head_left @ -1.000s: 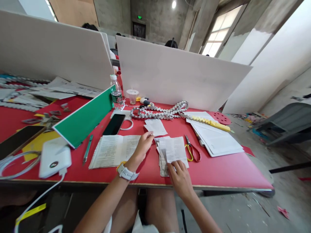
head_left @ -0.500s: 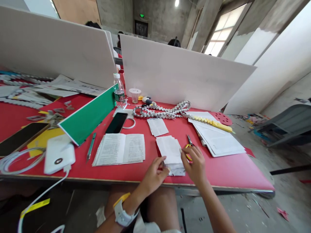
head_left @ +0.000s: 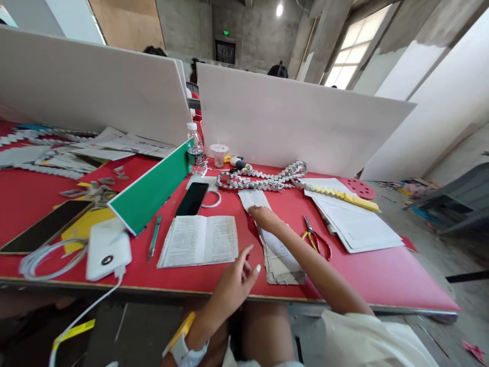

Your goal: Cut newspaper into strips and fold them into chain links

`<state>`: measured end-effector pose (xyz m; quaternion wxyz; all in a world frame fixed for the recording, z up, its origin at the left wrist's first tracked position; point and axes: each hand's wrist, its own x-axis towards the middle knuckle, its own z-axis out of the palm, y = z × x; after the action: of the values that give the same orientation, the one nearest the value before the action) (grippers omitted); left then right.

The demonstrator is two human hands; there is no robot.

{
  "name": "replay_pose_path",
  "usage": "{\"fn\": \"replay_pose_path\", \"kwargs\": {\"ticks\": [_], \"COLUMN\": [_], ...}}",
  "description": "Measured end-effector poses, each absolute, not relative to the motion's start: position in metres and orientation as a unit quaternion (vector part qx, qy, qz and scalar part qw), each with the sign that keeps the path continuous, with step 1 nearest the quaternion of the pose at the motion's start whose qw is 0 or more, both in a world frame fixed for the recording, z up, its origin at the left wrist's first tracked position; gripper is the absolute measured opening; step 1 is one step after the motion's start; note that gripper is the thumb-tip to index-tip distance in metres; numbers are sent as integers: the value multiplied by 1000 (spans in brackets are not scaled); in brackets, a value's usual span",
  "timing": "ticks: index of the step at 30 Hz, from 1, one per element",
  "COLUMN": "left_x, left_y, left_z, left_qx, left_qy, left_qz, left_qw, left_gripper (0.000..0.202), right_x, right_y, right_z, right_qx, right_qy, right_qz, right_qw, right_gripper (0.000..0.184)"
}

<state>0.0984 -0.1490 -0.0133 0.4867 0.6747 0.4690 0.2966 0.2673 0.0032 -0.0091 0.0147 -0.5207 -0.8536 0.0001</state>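
Note:
My right hand [head_left: 263, 217] reaches across to the far small stack of white paper [head_left: 255, 199], its fingers closed together on the near edge of a sheet there. Part of that stack is covered by the hand. Near the table's front edge, my left hand [head_left: 234, 283] is held with thumb and fingers apart and nothing between them. Beneath my right forearm lies a nearer pile of paper slips [head_left: 280, 262], partly hidden by the arm. To the right of the forearm rest pliers [head_left: 314, 239] with red and yellow handles.
An open booklet [head_left: 200, 240], a black phone [head_left: 194, 198] and a green-handled craft knife [head_left: 155, 237] lie left. Behind are a folded-paper chain [head_left: 263, 178], a tape ring [head_left: 212, 199] and a bottle [head_left: 195, 153]. White sheets [head_left: 355, 224] lie right; a green board [head_left: 153, 188] stands left.
My right hand has moved from beside the near pile, forward and left, to the far stack. My left hand has drawn back from the near pile and its fingers have spread.

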Motion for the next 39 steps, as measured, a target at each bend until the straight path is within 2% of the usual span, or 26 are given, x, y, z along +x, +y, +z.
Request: {"fn": "replay_pose_path", "kwargs": {"ticks": [4,9,14,19,21,24,28,31,34,39], "left_x": [95,104,105,107,106,100,100,116,135,144], "left_y": [-143,-144,-143,-143,-142,-133,-100,-60,-19,14], "left_z": [-14,-20,-22,-23,-21,-9,13,16,4,-8], "left_qx": [659,656,650,646,659,707,789,830,853,892], "left_qy": [462,459,472,470,470,476,504,508,488,436], "left_qz": [325,328,335,341,345,333,245,189,176,102], "left_qw": [496,502,492,495,475,402,252,135,61,65], "left_gripper": [53,49,52,52,49,42,40,33,28,21], "right_x": [274,284,314,335,336,333,323,315,308,311], "right_y": [9,16,14,-35,-71,-126,-172,-181,-180,-183], "right_z": [3,25,35,52,53,35,-14,-35,-26,11], "right_qx": [-516,-542,-585,-591,-575,-544,-529,-540,-555,-550], "right_qy": [-850,-812,-744,-691,-710,-764,-821,-827,-818,-805], "right_qz": [83,127,86,-23,-81,-128,-93,-74,-44,17], "right_qw": [60,175,312,416,398,324,193,137,145,223], "right_gripper": [29,32,45,45,48,54,69,64,60,54]}}
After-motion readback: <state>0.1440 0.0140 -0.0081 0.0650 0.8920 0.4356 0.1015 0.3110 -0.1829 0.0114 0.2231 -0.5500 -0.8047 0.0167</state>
